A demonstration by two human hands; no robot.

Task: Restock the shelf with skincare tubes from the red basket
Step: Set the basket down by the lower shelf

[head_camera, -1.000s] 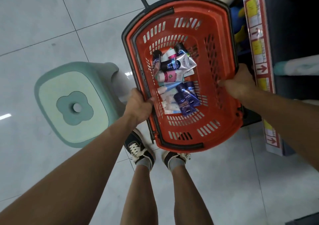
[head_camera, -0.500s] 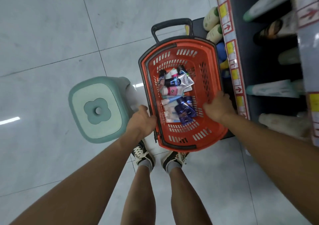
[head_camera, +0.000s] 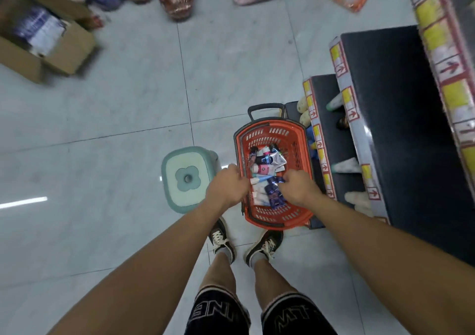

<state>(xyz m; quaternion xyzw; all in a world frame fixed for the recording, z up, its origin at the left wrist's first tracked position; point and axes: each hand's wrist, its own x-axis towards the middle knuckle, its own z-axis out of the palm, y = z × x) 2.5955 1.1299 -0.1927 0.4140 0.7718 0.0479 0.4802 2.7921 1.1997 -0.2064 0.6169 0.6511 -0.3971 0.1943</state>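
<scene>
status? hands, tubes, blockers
Left hand on red basket left rim. Right hand inside, fingers at dark blue tubes; grasp unclear. Tubes all still in basket, none shelved. Green stool beside basket, not blocking shelf.

The red perforated plastic basket (head_camera: 299, 152) has a smooth, slightly shiny wall and a dark matt rim. Inside it lie glossy plastic skincare tubes (head_camera: 267, 170) — some with a crinkled, foil-like sheen. Beside it, the mint-green square plastic stool (head_camera: 180, 180) looks smooth and satin. The pale grey tiled floor (head_camera: 115, 129) is polished and reflects light streaks. The dark shelf boards (head_camera: 385, 90) appear matt, edged with glossy clear price strips — paper labels behind them. The brown corrugated cardboard box (head_camera: 64, 54) is dull and rough.
</scene>
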